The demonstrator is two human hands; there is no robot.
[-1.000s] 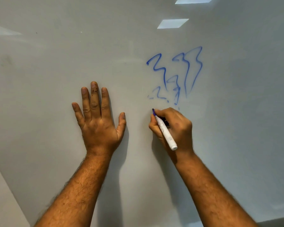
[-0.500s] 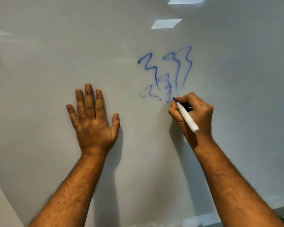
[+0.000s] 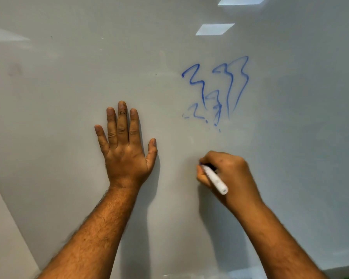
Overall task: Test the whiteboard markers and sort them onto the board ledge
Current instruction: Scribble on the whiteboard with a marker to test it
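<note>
While the right hand curls its fingers and thumb tight around the marker, low and right of centre in the frame, the left hand lies flat and spread on the whiteboard, fingers straight, holding nothing. The two hands sit well apart, left at centre, right below the ink. And look at that marker: white barrel, long axis slanting from the tip at upper left down to the butt at lower right, tip hard by the board surface, though whether it touches I cannot tell through the blur. Above it, up and slightly right, sits the blue scribble, strong at the top, breaking into faint dashes at the bottom. Only the right hand is placed to act here. The ledge shows, if at all, only as a sliver at the bottom edge of the frame, so sorting, I'd judge, means carrying the marker downward.
</note>
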